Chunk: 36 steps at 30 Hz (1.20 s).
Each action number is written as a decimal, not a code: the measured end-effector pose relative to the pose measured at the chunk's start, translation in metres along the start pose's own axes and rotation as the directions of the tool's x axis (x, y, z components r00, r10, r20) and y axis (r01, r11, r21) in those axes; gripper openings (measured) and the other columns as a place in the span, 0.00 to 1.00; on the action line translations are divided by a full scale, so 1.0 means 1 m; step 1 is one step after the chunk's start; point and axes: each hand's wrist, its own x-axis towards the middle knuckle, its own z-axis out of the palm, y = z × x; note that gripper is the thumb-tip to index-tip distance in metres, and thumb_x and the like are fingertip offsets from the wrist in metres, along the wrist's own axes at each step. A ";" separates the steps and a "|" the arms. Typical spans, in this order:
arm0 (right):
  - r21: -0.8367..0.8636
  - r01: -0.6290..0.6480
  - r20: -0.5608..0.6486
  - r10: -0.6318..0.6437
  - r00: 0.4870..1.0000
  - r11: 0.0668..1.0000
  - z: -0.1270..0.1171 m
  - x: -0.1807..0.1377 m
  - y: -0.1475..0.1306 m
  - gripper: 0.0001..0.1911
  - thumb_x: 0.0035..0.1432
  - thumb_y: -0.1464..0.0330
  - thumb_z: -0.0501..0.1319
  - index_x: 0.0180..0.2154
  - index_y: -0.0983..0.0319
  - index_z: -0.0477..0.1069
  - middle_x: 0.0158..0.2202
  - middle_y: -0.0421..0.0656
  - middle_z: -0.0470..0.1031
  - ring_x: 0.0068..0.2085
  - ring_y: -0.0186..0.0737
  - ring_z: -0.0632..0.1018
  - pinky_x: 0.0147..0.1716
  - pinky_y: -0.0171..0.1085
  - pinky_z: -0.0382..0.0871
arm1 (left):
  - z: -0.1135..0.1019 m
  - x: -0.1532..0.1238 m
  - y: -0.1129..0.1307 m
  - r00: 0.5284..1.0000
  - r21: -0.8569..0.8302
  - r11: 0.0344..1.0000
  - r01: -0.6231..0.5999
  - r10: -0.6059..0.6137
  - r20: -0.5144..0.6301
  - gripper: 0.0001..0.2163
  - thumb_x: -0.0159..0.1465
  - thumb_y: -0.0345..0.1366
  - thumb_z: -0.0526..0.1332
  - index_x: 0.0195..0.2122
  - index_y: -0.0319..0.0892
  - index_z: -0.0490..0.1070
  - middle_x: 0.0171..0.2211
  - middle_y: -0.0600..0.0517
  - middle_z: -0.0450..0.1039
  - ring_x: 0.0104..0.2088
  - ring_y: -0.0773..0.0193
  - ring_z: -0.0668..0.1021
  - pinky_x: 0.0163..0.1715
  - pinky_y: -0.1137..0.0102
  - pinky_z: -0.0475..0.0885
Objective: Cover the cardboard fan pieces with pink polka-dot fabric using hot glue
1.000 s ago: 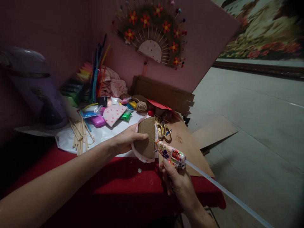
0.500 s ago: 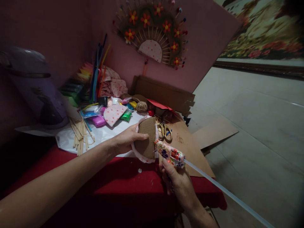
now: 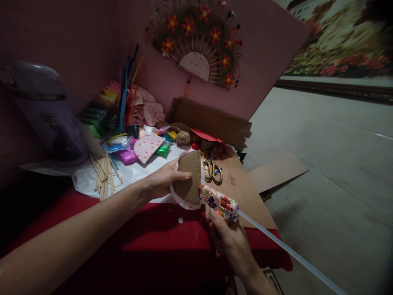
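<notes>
My left hand (image 3: 167, 179) grips a half-round cardboard piece (image 3: 189, 180), thumb on its brown face and fingers hidden behind. Pale spotted fabric wraps over the curved edge of the piece. My right hand (image 3: 230, 235) is closed around a flower-patterned hot glue gun (image 3: 217, 203), and a long glue stick (image 3: 285, 250) trails from its back end. The nozzle is at the straight edge of the cardboard; whether it touches cannot be made out. A second half-round in spotted fabric (image 3: 148, 148) lies on the white sheet behind my left hand.
Gold-handled scissors (image 3: 213, 171) lie on a brown board (image 3: 242, 200) to the right. Wooden sticks (image 3: 104, 176) are bundled at left, near a purple container (image 3: 52, 119). Twine (image 3: 183, 138) and colourful packets sit behind. A decorated fan (image 3: 196, 45) hangs on the wall.
The glue gun's nozzle has shifted slightly down along the straight edge of the cardboard, and its glue stick has tipped a little lower. My left hand holds nearly the same place.
</notes>
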 end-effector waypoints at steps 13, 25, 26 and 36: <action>-0.027 -0.011 0.004 0.011 1.000 1.000 0.000 -0.004 -0.003 0.24 0.53 0.47 0.56 0.26 0.62 0.63 0.13 0.32 0.57 0.13 0.27 0.59 0.10 0.27 0.54 | 0.003 0.000 0.002 0.999 0.004 1.000 0.000 0.001 -0.042 0.27 0.50 0.24 0.66 0.51 0.45 0.64 0.39 0.49 0.73 0.37 0.60 0.76 0.42 0.63 0.68; -0.017 0.001 0.004 -0.001 1.000 1.000 0.000 -0.007 -0.002 0.23 0.52 0.47 0.57 0.25 0.61 0.62 0.13 0.32 0.56 0.13 0.28 0.59 0.10 0.29 0.55 | 0.002 0.000 0.003 0.999 0.025 0.999 -0.024 0.024 -0.026 0.26 0.50 0.26 0.66 0.51 0.46 0.64 0.41 0.48 0.74 0.38 0.59 0.76 0.41 0.63 0.69; -0.017 0.003 0.004 -0.002 1.000 1.000 0.000 -0.007 -0.002 0.23 0.52 0.47 0.57 0.25 0.61 0.62 0.13 0.32 0.56 0.13 0.28 0.59 0.10 0.29 0.54 | 0.003 0.000 0.003 0.999 0.026 0.999 -0.025 0.026 -0.028 0.26 0.50 0.26 0.66 0.50 0.46 0.65 0.40 0.48 0.74 0.38 0.59 0.76 0.41 0.63 0.69; 0.003 0.006 0.018 -0.006 1.000 1.000 -0.001 -0.010 0.000 0.21 0.54 0.50 0.57 0.26 0.61 0.61 0.14 0.32 0.56 0.14 0.27 0.58 0.11 0.28 0.53 | 0.004 -0.001 0.006 0.998 -0.001 1.000 0.003 -0.003 -0.068 0.21 0.50 0.24 0.66 0.45 0.42 0.67 0.36 0.49 0.74 0.35 0.60 0.76 0.41 0.63 0.69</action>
